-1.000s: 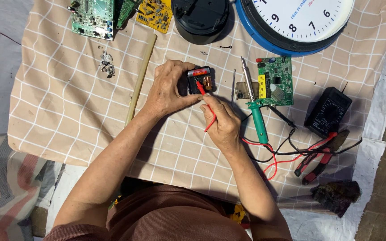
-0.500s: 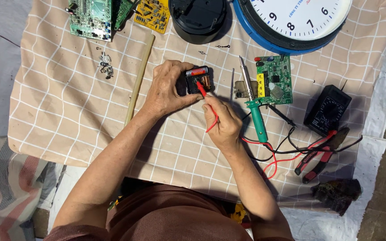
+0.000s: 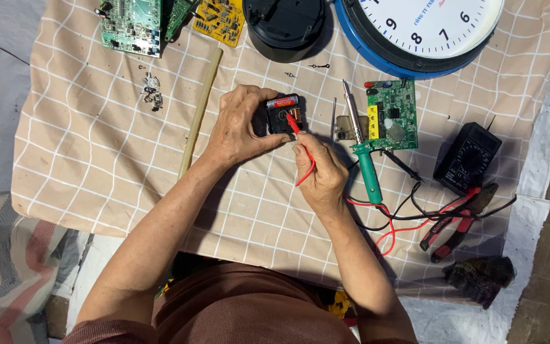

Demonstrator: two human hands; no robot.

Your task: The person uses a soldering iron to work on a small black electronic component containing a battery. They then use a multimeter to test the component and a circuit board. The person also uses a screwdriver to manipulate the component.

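Note:
My left hand (image 3: 240, 127) grips a small black clock movement (image 3: 282, 118) that carries a red and silver battery (image 3: 282, 101) along its top edge. My right hand (image 3: 319, 169) pinches a red multimeter probe (image 3: 294, 125), whose tip touches the movement just below the battery. The probe's red lead (image 3: 309, 169) curls down beside my right hand. Both hands rest over a beige checked cloth (image 3: 84, 146).
A green-handled soldering iron (image 3: 363, 153) lies next to a green circuit board (image 3: 393, 114). A black multimeter (image 3: 467, 157) and red-handled pliers (image 3: 456, 223) lie at the right. A blue-rimmed wall clock (image 3: 428, 32), a black round part (image 3: 284, 25), more boards (image 3: 132, 25), a wooden stick (image 3: 200, 108) lie behind.
The view has drifted slightly. Both hands stay on the clock movement and the probe, with almost no movement between frames.

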